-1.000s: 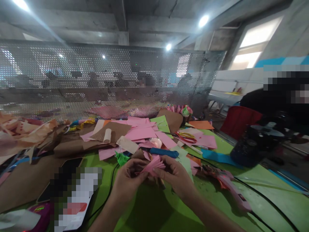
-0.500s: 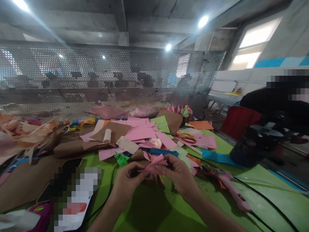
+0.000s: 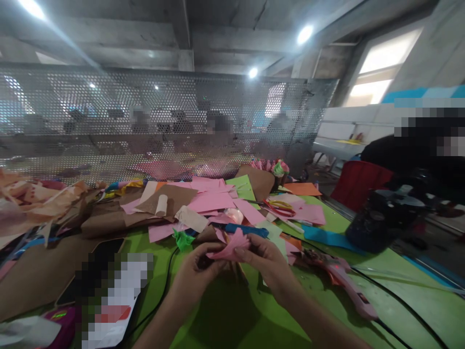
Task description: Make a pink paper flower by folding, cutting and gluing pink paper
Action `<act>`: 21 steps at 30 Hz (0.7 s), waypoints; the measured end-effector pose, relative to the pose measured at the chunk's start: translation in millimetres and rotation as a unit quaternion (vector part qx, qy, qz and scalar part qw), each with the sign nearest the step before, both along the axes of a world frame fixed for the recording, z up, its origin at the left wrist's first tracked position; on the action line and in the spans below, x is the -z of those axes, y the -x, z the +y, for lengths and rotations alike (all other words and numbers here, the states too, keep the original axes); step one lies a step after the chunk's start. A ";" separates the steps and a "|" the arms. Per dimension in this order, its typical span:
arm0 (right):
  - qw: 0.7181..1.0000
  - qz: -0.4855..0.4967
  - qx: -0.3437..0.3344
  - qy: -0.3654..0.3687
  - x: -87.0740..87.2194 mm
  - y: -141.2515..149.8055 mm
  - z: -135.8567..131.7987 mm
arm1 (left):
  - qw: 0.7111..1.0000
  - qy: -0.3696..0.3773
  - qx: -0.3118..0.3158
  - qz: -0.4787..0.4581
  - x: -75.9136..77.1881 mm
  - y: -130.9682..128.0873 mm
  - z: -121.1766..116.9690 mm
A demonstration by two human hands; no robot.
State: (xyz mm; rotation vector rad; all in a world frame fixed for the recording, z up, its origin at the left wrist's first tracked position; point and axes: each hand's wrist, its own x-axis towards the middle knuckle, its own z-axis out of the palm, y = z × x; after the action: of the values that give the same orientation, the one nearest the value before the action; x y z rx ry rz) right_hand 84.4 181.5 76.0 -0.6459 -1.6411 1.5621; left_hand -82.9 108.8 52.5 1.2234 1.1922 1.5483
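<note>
Between my two hands is a piece of folded pink paper (image 3: 232,248), its pleats fanning upward. My left hand (image 3: 198,269) pinches its left end, with thumb and fingers pressed together. On the other side, my right hand (image 3: 267,259) grips the right edge, thumb in front. The paper is held above the green table (image 3: 218,325). Just behind it lie a blue tool handle (image 3: 247,230) and more pink paper. A crumpled green piece (image 3: 183,239) sits beyond my left hand. Thin sticks under the paper are partly hidden.
A pink glue gun (image 3: 350,286) with a black cord lies at right, near a dark round container (image 3: 381,220). Red-handled scissors (image 3: 281,208) rest among pink sheets (image 3: 214,198). Brown paper and a phone (image 3: 92,266) are at left. A person (image 3: 417,150) sits at far right.
The pink paper has turned and spread a little between my fingers, its pleats now pointing more upward. Both hands stay in nearly the same place.
</note>
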 end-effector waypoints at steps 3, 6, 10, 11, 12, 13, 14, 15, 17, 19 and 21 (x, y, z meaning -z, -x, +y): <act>1.000 -0.008 -0.012 0.005 -1.7 0.6 -1.2 | 1.000 -0.005 -0.003 -0.010 2.0 1.2 1.1; 0.998 -0.039 0.025 -0.030 0.2 -0.5 0.6 | 1.000 -0.003 0.002 0.003 3.5 1.7 1.7; 0.996 -0.064 0.046 -0.044 -0.3 -0.9 0.9 | 0.998 -0.018 -0.025 0.050 1.4 0.8 0.6; 0.997 -0.061 0.036 -0.038 -1.5 -0.6 0.2 | 0.998 -0.030 -0.026 0.048 0.1 0.4 0.1; 0.998 -0.055 0.022 -0.032 -2.8 -0.2 -0.7 | 0.998 -0.040 -0.022 0.041 -1.3 0.0 -0.5; 0.998 -0.047 0.012 -0.029 -4.1 0.2 -1.6 | 0.998 -0.045 -0.017 0.031 -2.5 -0.3 -1.2; 0.999 -0.039 0.005 -0.027 -5.1 0.6 -2.2 | 0.999 -0.046 -0.012 0.023 -3.4 -0.7 -1.8; 0.999 -0.032 0.004 -0.027 -5.5 0.8 -2.5 | 0.999 -0.045 -0.011 0.022 -3.9 -1.0 -2.3; 0.999 -0.021 0.019 -0.029 -4.8 0.8 -1.9 | 0.998 -0.048 -0.013 0.045 -3.5 -1.5 -2.8; 0.998 -0.023 0.046 -0.034 -2.6 0.5 -0.3 | 0.995 -0.062 -0.015 0.080 -2.0 -1.8 -2.5; 0.997 -0.032 0.066 -0.038 -0.6 0.4 1.2 | 0.992 -0.074 -0.018 0.103 -0.7 -1.9 -1.8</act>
State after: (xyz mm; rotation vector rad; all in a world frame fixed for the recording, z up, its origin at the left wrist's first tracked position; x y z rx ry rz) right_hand 84.1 182.7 76.6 -0.7555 -1.6620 1.3901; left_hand -81.0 107.0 53.2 1.4966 1.2542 1.5893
